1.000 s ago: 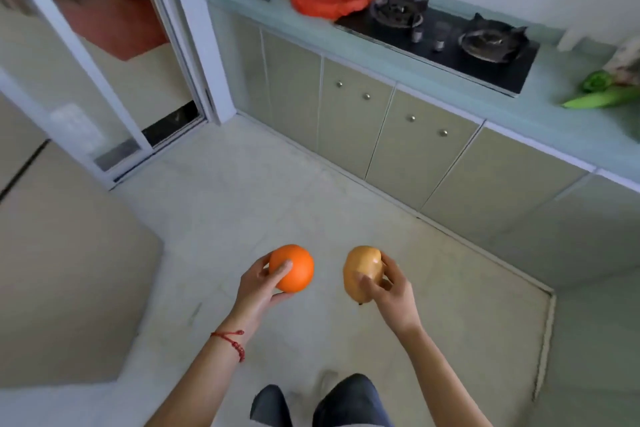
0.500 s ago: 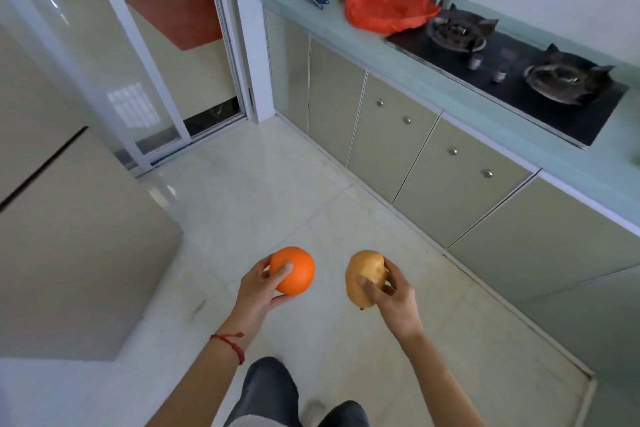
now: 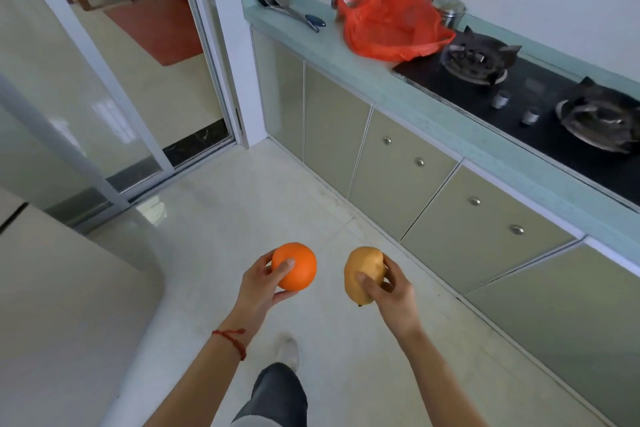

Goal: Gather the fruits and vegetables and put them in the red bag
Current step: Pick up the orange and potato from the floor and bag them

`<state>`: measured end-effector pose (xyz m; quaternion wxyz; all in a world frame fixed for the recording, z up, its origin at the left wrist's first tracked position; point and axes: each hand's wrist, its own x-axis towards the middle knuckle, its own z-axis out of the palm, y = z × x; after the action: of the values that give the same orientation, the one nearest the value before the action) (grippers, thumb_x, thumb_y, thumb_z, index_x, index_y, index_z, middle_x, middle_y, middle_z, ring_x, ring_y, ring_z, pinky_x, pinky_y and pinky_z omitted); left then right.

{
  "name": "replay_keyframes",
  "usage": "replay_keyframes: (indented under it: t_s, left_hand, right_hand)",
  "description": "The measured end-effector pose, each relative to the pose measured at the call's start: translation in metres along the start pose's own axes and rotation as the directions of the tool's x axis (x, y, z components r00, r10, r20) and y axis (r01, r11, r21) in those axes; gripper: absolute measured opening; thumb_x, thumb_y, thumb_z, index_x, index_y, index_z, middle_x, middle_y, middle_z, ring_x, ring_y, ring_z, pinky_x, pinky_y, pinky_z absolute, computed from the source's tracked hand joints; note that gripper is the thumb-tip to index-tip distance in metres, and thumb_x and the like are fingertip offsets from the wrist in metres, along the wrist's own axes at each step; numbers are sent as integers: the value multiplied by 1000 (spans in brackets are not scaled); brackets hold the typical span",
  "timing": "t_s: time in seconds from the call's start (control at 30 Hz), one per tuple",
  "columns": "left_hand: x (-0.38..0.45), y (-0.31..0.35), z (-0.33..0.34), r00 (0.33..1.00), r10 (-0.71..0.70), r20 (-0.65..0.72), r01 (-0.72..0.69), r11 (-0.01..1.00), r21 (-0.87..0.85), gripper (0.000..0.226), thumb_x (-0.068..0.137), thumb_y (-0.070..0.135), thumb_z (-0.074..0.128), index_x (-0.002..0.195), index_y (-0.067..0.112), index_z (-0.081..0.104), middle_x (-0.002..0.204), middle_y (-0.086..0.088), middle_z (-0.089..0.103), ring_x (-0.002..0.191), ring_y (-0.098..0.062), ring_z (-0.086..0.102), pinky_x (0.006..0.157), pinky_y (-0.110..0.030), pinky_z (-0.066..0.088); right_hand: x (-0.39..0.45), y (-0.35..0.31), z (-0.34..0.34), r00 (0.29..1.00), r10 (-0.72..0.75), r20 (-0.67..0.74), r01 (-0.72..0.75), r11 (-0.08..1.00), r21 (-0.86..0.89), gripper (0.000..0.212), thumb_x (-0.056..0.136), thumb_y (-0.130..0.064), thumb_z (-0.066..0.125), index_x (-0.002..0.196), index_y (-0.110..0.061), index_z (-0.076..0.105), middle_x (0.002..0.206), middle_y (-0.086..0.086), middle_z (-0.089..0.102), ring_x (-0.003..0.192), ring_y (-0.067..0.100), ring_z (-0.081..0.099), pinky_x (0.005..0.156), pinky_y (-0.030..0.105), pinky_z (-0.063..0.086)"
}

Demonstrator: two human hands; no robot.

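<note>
Here, nearest to the camera, the left hand (image 3: pixel 260 282) grips an orange (image 3: pixel 294 265) with thumb on top and fingers curled below, and the right hand (image 3: pixel 389 289) grips a yellow-brown fruit (image 3: pixel 363 272), maybe a pear or mango, with fingers wrapped around its side. Both fruits are in the air above the pale floor (image 3: pixel 214 218), well apart from the red bag (image 3: pixel 391 22) and much lower than it. One foot (image 3: pixel 288 352) is forward, so I judge the person is walking to the bag.

The bag lies crumpled on the counter (image 3: pixel 398 87), its opening not clear from here. Just right of the bag is the gas stove (image 3: pixel 519 94); behind the bag stands a metal container (image 3: pixel 449 10); left of the bag lie metal spatulas (image 3: pixel 284 7).

The risk I see: both hands are full, so no hand is free to open the thin bag. If a fruit is pushed in one-handed, the bag may collapse or slide toward the burner, and the round orange may roll off the counter to the floor
</note>
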<state>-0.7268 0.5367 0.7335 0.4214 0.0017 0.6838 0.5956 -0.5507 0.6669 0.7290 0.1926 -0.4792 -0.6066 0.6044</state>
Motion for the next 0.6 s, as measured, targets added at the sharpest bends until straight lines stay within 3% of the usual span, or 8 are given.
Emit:
replay_keyframes:
  t_s: [0.13,0.33,0.6]
  left_hand:
    - [62,48,3,1000,5,11,-5,1000,22,53,81,23,67,129,14,45,135,-15,43,116,-36,50,76,-43,57]
    - [135,95,18,1000,-28,9,28,1000,-7,52,82,22,66,128,11,47,133,-15,45,115,-36,50,77,-45,56]
    - [230,145,67,999,-42,21,43,999,-22,39,83,20,65,118,16,50,130,-14,46,114,-36,50,76,-46,56]
  right_hand:
    - [62,-37,23,1000,-1,-11,1,1000,-5,58,77,-25,73,130,-24,48,119,1,56,101,19,58,65,17,47]
    - [139,-72,39,999,23,-33,-22,999,35,60,77,-23,73,131,-22,47,118,1,57,101,19,59,67,19,48]
    - [256,-106,34,998,23,-53,-21,999,35,58,77,-22,74,130,-22,48,115,1,58,97,18,60,67,20,49]
